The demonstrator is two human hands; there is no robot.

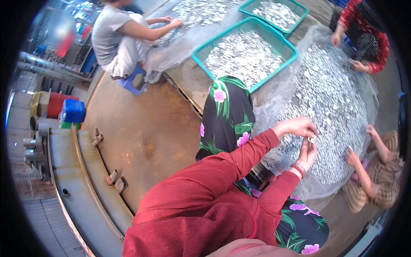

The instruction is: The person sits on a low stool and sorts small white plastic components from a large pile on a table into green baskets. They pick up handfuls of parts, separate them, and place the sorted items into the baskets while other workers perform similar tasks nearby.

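Note:
My left hand (298, 127) reaches in from the left, its thumb and fingertips pinched together at a small pale flat piece (313, 139). Just below it, my right hand (306, 156), with a red beaded bracelet (297, 170) at the wrist, grips the same piece between thumb and fingers. The two hands meet at the fingertips, which partly cover the piece. Under and beyond them spreads a wide heap of small silvery-grey flat pieces (334, 107) on a translucent plastic sheet (274, 103).
Two green baskets, a near one (201, 58) and a far one (306, 13), hold similar pieces. Co-workers' hands work at the heap's far edge (359, 66) and right side (353, 158). A person (115, 34) sits on a blue stool (136, 81). A metal beam structure (85, 184) stands left.

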